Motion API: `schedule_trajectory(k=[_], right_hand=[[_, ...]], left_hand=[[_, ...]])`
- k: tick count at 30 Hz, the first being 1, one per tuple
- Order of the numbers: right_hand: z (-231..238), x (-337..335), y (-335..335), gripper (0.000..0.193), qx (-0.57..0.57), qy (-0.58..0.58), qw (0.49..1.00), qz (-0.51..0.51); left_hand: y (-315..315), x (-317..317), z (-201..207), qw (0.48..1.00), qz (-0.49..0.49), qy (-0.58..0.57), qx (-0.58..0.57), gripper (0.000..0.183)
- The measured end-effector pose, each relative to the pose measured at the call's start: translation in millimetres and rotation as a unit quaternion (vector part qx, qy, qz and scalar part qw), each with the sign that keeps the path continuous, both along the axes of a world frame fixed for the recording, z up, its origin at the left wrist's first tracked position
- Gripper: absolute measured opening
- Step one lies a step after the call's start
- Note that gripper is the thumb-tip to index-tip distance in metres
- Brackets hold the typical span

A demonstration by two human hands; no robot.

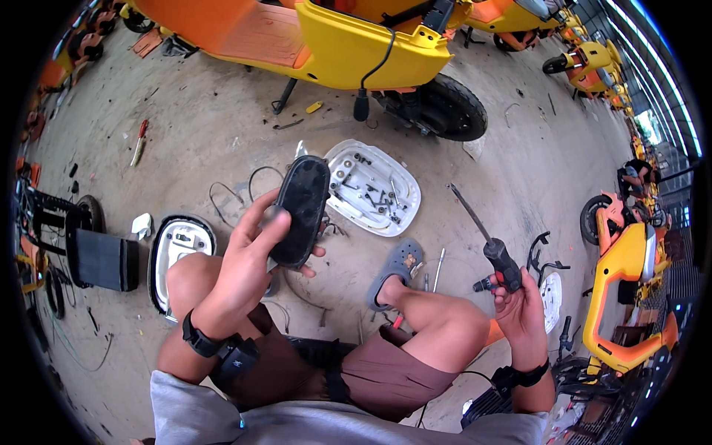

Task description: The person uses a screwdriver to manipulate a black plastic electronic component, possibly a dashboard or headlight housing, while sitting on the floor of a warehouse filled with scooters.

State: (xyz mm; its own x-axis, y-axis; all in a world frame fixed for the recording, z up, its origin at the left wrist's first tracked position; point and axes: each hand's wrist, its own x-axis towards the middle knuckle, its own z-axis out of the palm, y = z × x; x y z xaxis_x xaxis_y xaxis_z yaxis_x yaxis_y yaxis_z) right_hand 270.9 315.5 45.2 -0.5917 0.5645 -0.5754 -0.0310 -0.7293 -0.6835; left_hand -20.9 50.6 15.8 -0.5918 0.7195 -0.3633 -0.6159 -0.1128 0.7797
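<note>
Our left hand [248, 256], half curled, clasps a black cover [304, 208]; our right hand [519, 305], curled closer, grips a screwdriver [498, 256].

the cover [304, 215] is in the left hand [248, 256], left of the tray [378, 167]; the screwdriver [503, 263] is in the right hand [519, 308], right of the tray. screws [380, 200] lie in the tray. a scooter [363, 55] stands beyond it, a shoe [399, 261] nearer. a shell [178, 256] lies beside the left knee [194, 278].
</note>
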Motion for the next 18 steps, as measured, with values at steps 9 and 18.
schedule_trajectory(k=[9,18], right_hand=[[-19.8,-31.3,-75.3,0.047,-0.098,0.012,0.991,0.091],[-52.9,-53.9,-111.8,0.041,-0.078,0.039,0.994,0.073]], left_hand=[[-22.3,3.8,-8.8,0.978,0.026,-0.033,0.204,0.05],[-41.9,-4.5,-11.7,0.964,0.068,-0.038,0.255,0.051]])
